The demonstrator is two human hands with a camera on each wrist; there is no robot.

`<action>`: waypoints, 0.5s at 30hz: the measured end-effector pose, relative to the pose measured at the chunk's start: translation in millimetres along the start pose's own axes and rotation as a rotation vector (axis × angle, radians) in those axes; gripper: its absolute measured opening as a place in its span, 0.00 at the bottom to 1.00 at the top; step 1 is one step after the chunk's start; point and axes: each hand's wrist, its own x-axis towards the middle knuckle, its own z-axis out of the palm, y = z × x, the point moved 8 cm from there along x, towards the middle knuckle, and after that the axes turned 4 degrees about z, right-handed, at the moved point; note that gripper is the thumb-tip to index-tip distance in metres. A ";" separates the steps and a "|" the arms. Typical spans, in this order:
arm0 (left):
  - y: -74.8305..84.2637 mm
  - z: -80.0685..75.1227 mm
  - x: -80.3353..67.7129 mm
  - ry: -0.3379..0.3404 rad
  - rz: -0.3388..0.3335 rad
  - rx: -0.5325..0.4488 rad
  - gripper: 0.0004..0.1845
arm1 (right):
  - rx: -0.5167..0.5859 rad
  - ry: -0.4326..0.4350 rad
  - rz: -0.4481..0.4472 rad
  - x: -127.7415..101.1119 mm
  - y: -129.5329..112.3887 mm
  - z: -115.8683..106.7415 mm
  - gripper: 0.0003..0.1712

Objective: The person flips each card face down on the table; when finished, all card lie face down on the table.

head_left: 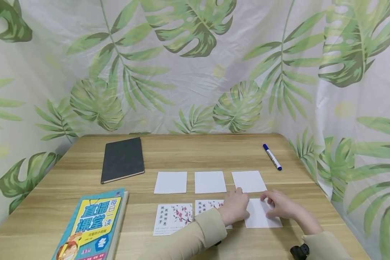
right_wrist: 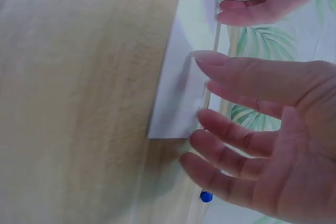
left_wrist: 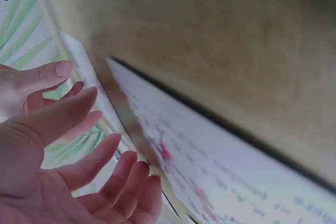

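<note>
Both hands meet at a blank white card at the 5 o'clock part of the wooden table, the near-right place in a two-row grid. The left hand lies at its left edge, the right hand on its top, fingers extended and loosely spread, gripping nothing. Risk: a sideways push would probably slide the card over the adjacent blossom card at 9 o'clock, or skew the row.

Bright, even, soft light; faint shadows.
The head view is sharp with bowed edges; both wrist views are blurred and out of focus.
</note>
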 end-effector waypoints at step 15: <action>-87.7 -59.4 -43.7 0.011 -0.058 -0.258 0.27 | 0.002 0.027 -0.040 20.5 -48.0 -2.1 0.24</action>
